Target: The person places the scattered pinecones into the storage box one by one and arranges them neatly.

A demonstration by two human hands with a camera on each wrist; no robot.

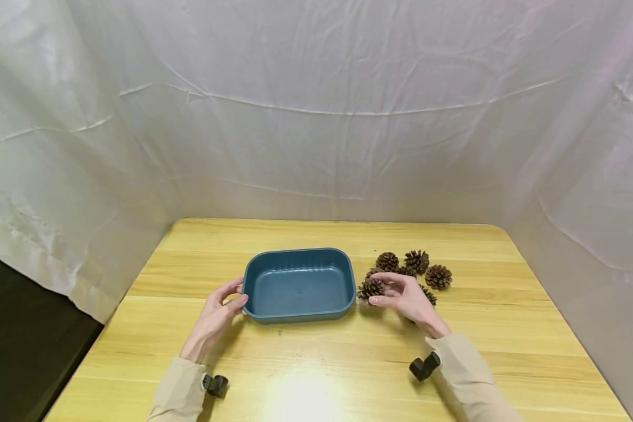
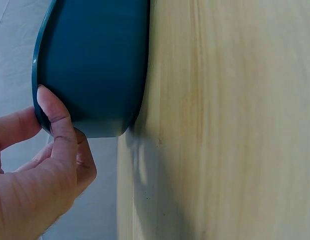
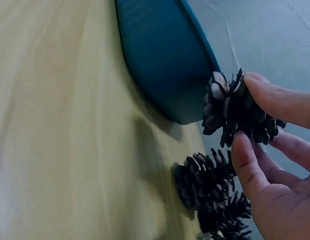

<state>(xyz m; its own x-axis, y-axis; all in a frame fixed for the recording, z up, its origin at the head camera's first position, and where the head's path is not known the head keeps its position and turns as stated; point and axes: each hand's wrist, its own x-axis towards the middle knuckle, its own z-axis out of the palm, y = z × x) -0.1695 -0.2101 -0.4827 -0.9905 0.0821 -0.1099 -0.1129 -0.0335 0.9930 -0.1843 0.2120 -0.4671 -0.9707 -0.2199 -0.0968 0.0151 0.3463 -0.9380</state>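
Two pale sleeves [image 1: 179,387] reach in nearest me, each with a small black camera [image 1: 424,366] at the wrist. Past them, my left hand [image 1: 217,310] pinches the rim at the left end of the blue tray [image 1: 298,290], thumb and fingers nearly together with only the thin wall between; I judge that grip keeps the tray steady on the wooden table [image 1: 522,351]. My right hand [image 1: 408,299] is about half open, thumb and fingers spread to the width of the pine cone [image 1: 370,288] they pinch. It is up off the table just beside the tray's right end, held by the fingertips, probably because its scales are rough and uneven. Other pine cones [image 1: 439,277] lie loosely grouped around and beyond that hand, some partly hidden by it. Farthest off hangs a creased white sheet [image 1: 316,152].
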